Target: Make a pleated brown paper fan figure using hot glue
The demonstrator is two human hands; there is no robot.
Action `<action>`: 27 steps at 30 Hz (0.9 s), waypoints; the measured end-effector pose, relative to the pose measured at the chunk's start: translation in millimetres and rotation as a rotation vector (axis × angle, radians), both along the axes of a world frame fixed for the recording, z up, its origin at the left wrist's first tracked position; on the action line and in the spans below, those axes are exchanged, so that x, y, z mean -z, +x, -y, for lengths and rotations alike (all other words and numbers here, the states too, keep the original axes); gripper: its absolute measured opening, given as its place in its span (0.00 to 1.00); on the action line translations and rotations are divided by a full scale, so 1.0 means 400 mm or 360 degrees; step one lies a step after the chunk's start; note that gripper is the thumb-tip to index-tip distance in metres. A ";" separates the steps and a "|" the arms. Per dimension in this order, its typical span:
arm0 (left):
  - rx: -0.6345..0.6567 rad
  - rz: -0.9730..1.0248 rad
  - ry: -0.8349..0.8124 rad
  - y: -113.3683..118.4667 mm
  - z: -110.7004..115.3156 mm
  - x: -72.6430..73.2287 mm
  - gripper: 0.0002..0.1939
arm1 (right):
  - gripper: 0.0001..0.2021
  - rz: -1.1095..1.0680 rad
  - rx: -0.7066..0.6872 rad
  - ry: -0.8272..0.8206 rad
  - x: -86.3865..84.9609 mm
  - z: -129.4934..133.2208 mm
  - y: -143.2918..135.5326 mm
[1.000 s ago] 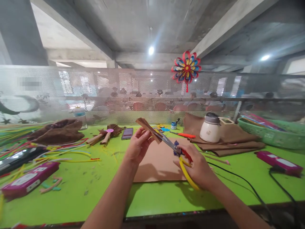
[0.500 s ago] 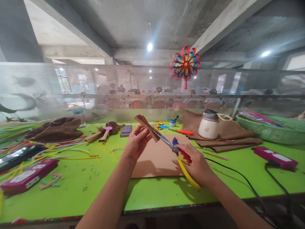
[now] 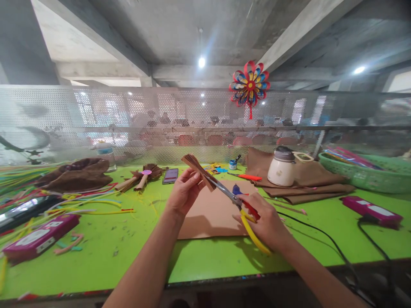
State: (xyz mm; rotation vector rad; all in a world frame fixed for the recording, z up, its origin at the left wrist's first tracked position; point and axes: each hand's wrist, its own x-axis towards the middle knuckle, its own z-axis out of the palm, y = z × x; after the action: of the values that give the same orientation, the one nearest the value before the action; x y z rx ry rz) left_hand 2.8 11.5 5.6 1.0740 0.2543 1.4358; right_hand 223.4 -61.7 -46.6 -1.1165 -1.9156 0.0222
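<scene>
My left hand (image 3: 186,190) pinches a folded strip of brown paper (image 3: 192,164) that slants down to the right, its upper edge split into thin layers or slits. In my right hand (image 3: 265,220) is a pair of scissors (image 3: 248,231) with yellow and red handles. Their metal blades reach to the lower part of the strip, where the tips are partly hidden. Below both hands a flat sheet of brown cardboard (image 3: 212,218) lies on the green table (image 3: 128,256). A blue-tipped tool (image 3: 236,189) shows just behind the scissors.
Left lie fringed brown paper rolls (image 3: 141,183), a phone (image 3: 170,176), colored pipe-like strips (image 3: 105,205) and a purple power strip (image 3: 41,239). Right are a red-handled tool (image 3: 248,176), a cream flask (image 3: 281,169), folded brown material (image 3: 314,190), a green basket (image 3: 379,175) and a black cable (image 3: 321,233).
Hardly anything differs. Both hands, the paper strip and the scissors keep nearly the same place, with only a slight shift of the view.
</scene>
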 end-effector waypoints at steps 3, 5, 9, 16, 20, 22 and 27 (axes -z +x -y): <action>-0.0003 -0.0014 0.0017 0.000 0.002 -0.002 0.11 | 0.21 -0.0017 -0.0002 -0.0032 -0.002 0.003 -0.001; -0.0015 -0.0036 0.0023 0.000 0.004 -0.002 0.11 | 0.21 -0.0026 -0.0004 -0.0047 -0.003 0.005 -0.001; -0.0001 -0.0052 0.0035 0.000 0.005 -0.001 0.11 | 0.22 -0.0042 -0.0007 -0.0055 -0.002 0.006 -0.001; 0.0040 0.0000 0.0047 0.000 0.005 -0.002 0.10 | 0.21 -0.0033 -0.0004 -0.0048 -0.001 0.008 -0.003; 0.0046 0.0013 0.0034 0.000 0.006 -0.003 0.11 | 0.20 -0.0031 -0.0006 -0.0051 -0.001 0.011 -0.002; 0.0055 0.0019 0.0021 0.000 0.005 -0.003 0.12 | 0.20 -0.0024 -0.0010 -0.0045 0.000 0.010 -0.001; 0.0061 0.0033 0.0030 0.001 0.005 -0.003 0.11 | 0.21 -0.0004 -0.0013 0.0021 0.008 0.001 0.003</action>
State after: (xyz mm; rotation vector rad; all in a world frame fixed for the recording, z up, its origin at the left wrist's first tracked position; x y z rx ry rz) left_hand 3.1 9.3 6.8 1.0732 0.2048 1.4171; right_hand 224.7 -62.1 -49.6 -1.0995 -1.9157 0.0156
